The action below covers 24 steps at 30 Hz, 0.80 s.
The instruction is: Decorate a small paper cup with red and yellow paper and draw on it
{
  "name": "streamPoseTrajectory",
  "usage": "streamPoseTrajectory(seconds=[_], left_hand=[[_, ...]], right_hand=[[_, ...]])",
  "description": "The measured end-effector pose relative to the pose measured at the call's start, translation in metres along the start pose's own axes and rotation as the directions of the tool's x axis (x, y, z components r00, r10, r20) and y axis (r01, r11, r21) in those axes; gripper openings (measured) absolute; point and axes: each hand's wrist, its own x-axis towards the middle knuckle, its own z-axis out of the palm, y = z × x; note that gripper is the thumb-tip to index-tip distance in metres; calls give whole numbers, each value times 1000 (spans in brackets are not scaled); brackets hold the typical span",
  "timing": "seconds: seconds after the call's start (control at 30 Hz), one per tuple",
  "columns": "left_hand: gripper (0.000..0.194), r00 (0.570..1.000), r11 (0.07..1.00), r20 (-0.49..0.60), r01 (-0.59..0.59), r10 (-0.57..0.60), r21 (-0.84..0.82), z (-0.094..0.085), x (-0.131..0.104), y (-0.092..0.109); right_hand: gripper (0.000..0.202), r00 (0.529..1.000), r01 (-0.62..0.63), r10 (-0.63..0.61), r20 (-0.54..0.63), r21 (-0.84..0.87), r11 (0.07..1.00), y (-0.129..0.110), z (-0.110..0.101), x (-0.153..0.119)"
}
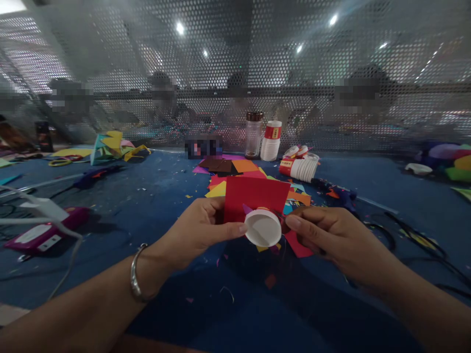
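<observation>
My left hand [200,228], a silver bangle on its wrist, is closed on a sheet of red paper [253,193] and a white round paper cup piece [263,229]. The thumb presses the rim of the cup piece, which lies against the paper's lower part with its round face toward me. A small purple scrap [247,209] shows at its upper left. My right hand [324,230] is closed at the right edge of the cup piece. Something thin and dark reaches from its fingertips toward the rim, too small to name.
Behind my hands lie coloured paper sheets [222,166]. A glass jar [253,137], upright stacked paper cups [271,142] and a tipped cup stack [300,168] stand beyond. Glue guns [97,175] lie either side; a purple power strip [47,229] and cables lie left.
</observation>
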Motion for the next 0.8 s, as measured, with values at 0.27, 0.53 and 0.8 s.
streamPoseTrajectory(seconds=[0.27,0.53,0.8], left_hand=[[37,999,997,8,-38,39,-69,4,0,4],[35,993,992,-17,-120,120,37,7,-1,9],[37,988,979,2,-153,154,135,5,-4,12]], right_hand=[[58,999,-32,33,-14,31,999,3,-1,-1],[58,1000,-28,28,-10,30,999,3,-1,0],[56,1000,-24,24,3,24,999,3,-2,-1]])
